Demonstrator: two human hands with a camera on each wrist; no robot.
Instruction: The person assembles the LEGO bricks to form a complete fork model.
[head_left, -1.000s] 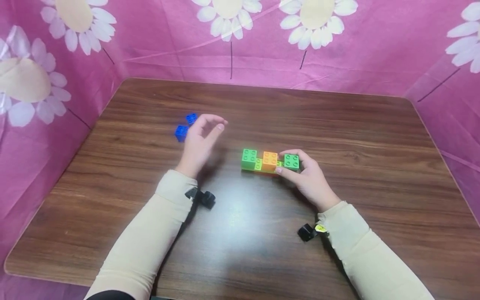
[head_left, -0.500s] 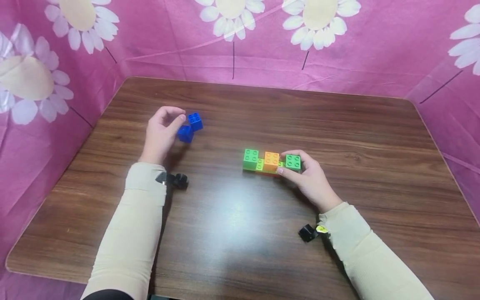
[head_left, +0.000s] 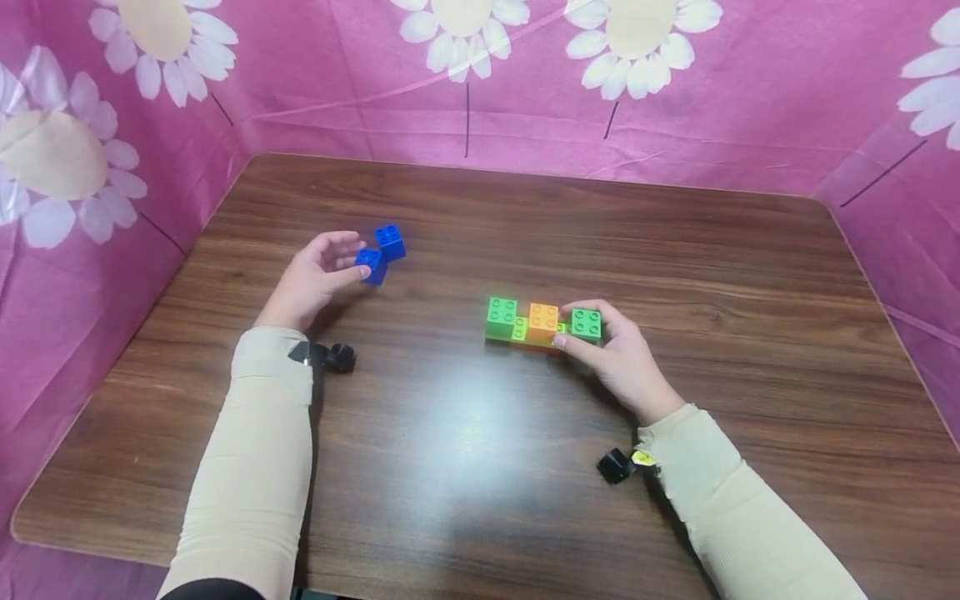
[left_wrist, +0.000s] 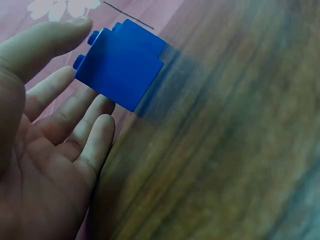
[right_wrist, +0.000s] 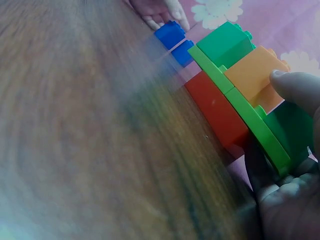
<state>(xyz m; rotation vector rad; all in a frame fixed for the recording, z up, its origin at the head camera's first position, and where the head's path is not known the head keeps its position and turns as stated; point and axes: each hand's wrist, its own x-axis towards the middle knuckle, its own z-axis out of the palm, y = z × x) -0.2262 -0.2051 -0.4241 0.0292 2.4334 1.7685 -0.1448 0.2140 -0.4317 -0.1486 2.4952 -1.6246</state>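
Observation:
My left hand is beside two blue toy bricks at the left of the table. Its thumb overlaps the nearer blue brick in the head view. The left wrist view shows the fingers spread loosely behind that brick. Just beyond it, corner to corner, sits the farther blue brick. My right hand grips a brick assembly by its right part, thumb on the orange brick. Two green bricks flank the orange one, a left green brick and a right one, on lime plates over a red brick.
The brown wooden table extends around both hands. Pink cloth printed with white flowers hangs along its back and sides. A small black camera is strapped at each sleeve cuff.
My left hand has moved left, away from the table's middle, round to the left side of the blue bricks, then lowered with its thumb nearer the closer brick. My right hand keeps its grip.

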